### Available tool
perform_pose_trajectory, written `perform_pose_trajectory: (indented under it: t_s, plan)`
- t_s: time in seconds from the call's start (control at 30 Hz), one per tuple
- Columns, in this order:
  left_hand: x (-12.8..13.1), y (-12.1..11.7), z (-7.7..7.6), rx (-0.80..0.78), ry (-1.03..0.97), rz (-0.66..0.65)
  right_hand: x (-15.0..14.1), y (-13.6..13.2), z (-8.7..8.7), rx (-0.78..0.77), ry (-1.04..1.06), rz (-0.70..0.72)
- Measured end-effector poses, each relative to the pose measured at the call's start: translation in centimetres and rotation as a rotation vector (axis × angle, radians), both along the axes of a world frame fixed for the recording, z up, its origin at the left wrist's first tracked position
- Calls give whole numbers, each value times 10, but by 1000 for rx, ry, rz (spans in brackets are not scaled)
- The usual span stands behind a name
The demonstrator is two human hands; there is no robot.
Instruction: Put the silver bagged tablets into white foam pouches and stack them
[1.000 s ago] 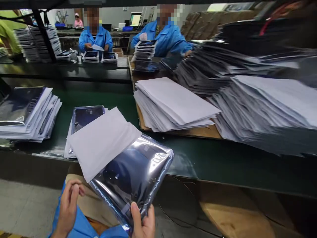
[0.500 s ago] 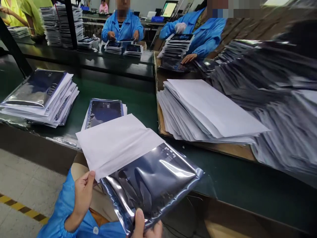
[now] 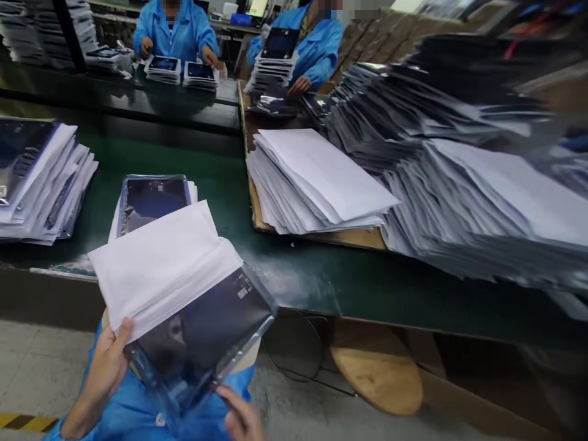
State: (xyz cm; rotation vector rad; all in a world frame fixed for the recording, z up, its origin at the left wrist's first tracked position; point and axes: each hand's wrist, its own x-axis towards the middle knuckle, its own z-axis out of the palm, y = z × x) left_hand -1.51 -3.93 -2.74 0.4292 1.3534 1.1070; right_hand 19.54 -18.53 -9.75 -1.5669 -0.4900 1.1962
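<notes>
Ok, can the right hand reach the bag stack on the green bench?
Probably not directly: the right hand is below the silver bag, and that bag and its white sheet lie between it and the bag stack.

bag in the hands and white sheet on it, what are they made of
The bag looks like thin metallized plastic film: glossy and semi-transparent, with something dark showing through. The white sheet looks like paper or thin foam: matte, with a soft fold. The picture can't settle which.
</notes>
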Motion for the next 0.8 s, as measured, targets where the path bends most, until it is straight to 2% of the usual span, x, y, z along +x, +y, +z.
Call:
perform_pose_trajectory:
  t_s: [0.03,0.07,0.1,0.13,0.23,0.33,0.43,0.53,0.6,0.67,0.73,0.8]
  plan:
    - [-10,-1,-6,13,59,-41,22,4,-1,-27,-6,-43]
    - [-19,-1,-14,23,121,-94,43,10,-1,-64,28,-158]
    - [-28,0,-23,25,177,-166,61,17,-1,-29,104,-268]
    - [-34,1,-32,18,221,-257,77,26,0,9,144,-319]
    - [-33,10,-58,-19,262,-557,95,48,0,33,348,-237]
    - [-9,17,-68,-26,278,-722,85,53,-7,17,342,-222]
    - [13,17,-61,-16,320,-772,72,35,-17,-61,231,-380]
    - [23,12,-51,-31,374,-809,68,11,-24,-154,228,-558]
    - [27,6,-49,-34,412,-812,69,-1,-24,-183,262,-665]
    - [33,-3,-53,-33,431,-762,70,-9,-22,-194,373,-706]
    - [41,-13,-61,-56,442,-660,69,-14,-20,-221,482,-707]
    - [50,-24,-67,-98,471,-568,64,-20,-20,-271,498,-761]
